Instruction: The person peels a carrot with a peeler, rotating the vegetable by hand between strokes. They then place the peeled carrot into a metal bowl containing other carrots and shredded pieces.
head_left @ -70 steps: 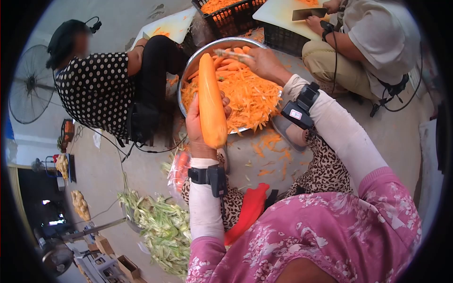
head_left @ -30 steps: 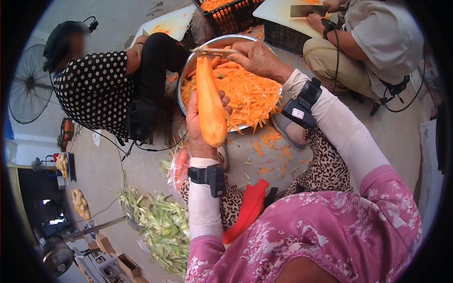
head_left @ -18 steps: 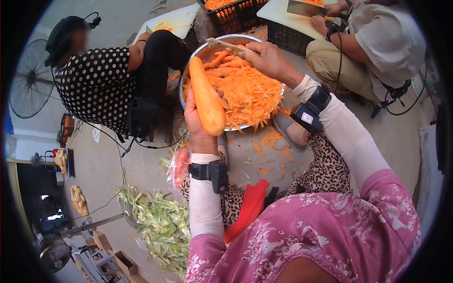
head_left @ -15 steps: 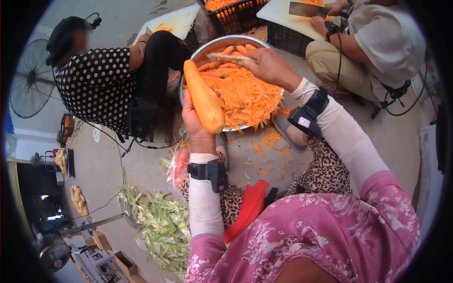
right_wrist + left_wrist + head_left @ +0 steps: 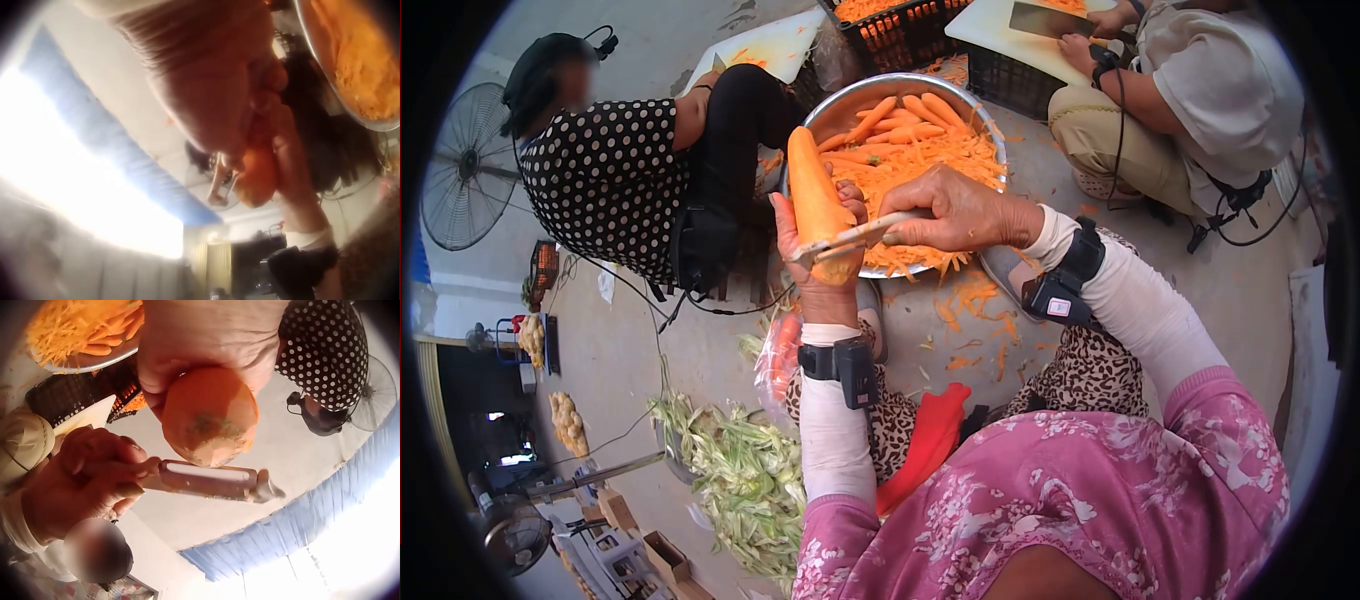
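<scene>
A large peeled-looking carrot [image 5: 815, 190] stands tilted in the grip of the left hand [image 5: 840, 290], its thick end toward the wrist. The right hand [image 5: 960, 212] pinches the handle of a peeler [image 5: 850, 238], whose head lies across the carrot's thick end. In the left wrist view the peeler [image 5: 209, 480] is at the lower edge of the carrot's end [image 5: 209, 419], which shows a greenish patch; the right hand [image 5: 94, 481] holds its handle. The right wrist view is blurred: the carrot [image 5: 256, 178] shows beyond the right hand [image 5: 206, 81].
A metal basin [image 5: 1005, 150] holds whole carrots and orange peelings. Two people sit beyond it, by white cutting boards [image 5: 990, 30]; one holds a knife [image 5: 1040, 20]. Bagged carrots [image 5: 780, 350] and a pile of pale green husks [image 5: 745, 490] lie at the left, with peelings on the floor.
The right hand has come from over the basin down toward the wearer, bringing the peeler from beyond the carrot's far end to its near, thick end. The left hand has shifted slightly left with the carrot.
</scene>
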{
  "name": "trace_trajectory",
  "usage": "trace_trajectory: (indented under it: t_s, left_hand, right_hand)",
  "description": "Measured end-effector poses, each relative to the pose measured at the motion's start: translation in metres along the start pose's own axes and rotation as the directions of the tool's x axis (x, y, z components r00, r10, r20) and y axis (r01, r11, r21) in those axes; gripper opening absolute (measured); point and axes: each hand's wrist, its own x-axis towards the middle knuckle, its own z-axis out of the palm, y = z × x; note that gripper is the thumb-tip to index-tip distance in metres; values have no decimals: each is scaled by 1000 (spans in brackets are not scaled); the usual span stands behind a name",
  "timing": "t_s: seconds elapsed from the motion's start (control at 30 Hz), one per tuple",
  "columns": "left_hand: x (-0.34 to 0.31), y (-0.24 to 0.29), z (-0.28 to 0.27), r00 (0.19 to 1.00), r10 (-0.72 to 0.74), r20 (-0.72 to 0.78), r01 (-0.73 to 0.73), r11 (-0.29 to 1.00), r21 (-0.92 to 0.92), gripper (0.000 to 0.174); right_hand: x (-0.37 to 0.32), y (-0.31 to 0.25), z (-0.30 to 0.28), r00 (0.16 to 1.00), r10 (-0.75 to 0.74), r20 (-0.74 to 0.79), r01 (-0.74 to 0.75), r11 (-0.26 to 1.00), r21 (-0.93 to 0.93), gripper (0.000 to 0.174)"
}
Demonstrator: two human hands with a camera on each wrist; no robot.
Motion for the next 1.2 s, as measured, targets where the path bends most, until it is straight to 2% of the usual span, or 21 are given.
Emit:
trace_trajectory:
  t_s: [0.23,0.33,0.4,0.43,0.5,0.57,0.63,0.67,0.7,0.77,0.8,0.87,0.9,0.97,1.0,1.03,1.1,1.13,1.2]
  left_hand:
    - [0,0,5,997,-20,79,19,1000,25,62]
    - [-4,-1,12,1000,-8,-10,9,999,32,57]
    - [-7,-4,15,997,28,-66,-18,989,143,53]
    - [-8,-4,13,998,25,-65,-16,990,143,53]
    - [-9,-5,7,995,-85,-58,89,993,72,46]
    - [-7,-5,4,991,-112,-77,116,992,52,44]
    - [-5,-10,5,986,-166,-29,166,986,6,42]
    - [-5,-13,6,987,-150,-60,153,987,53,41]
    - [-6,-17,7,986,-152,-60,156,986,56,41]
    - [-6,-20,9,987,-162,-18,163,979,119,53]
    - [-6,-19,11,977,-209,53,204,976,80,50]
    - [-6,-17,12,986,-169,-1,169,980,107,49]
    - [-7,-15,11,991,-120,-55,126,983,133,48]
    - [-6,-10,3,994,-85,-73,93,989,119,48]
    - [-5,-8,-1,994,-62,-92,72,991,110,48]
    - [-4,-6,-3,994,-60,-93,70,991,110,48]
    - [-2,-4,-7,992,-88,-89,87,996,-15,44]
    - [-2,-4,-5,992,-87,-88,86,996,-15,44]
    - [-3,-4,-1,993,-55,-100,53,998,-26,44]
  right_hand:
    - [2,12,9,992,-107,-67,107,994,-7,19]
    - [4,16,5,993,-68,-92,61,995,-75,18]
    - [12,32,2,966,-28,-257,-13,987,-157,23]
    - [15,38,-1,966,-27,-258,-15,987,-158,23]
    - [24,50,-12,941,-87,-326,10,973,-232,23]
    - [29,60,-20,942,-86,-323,-13,956,-292,24]
    - [33,59,-27,917,8,-398,-166,916,-366,26]
    - [35,73,-27,889,-24,-458,-200,879,-433,28]
    - [35,78,-28,887,-25,-462,-200,879,-432,28]
    - [31,88,-32,879,14,-476,-321,755,-571,30]
    - [29,97,-33,877,14,-480,-324,755,-570,30]
    - [25,111,-34,841,130,-525,-430,749,-504,35]
    - [24,108,-35,846,128,-518,-426,748,-509,35]
    - [26,101,-40,799,209,-564,-426,859,-285,38]
    - [26,96,-40,781,280,-559,-451,871,-194,34]
    - [26,92,-39,782,279,-557,-450,872,-194,34]
    - [22,81,-34,883,250,-396,-287,957,-35,29]
    - [21,68,-31,884,249,-396,-286,958,-36,29]
    - [19,43,-20,943,225,-246,-211,974,86,24]
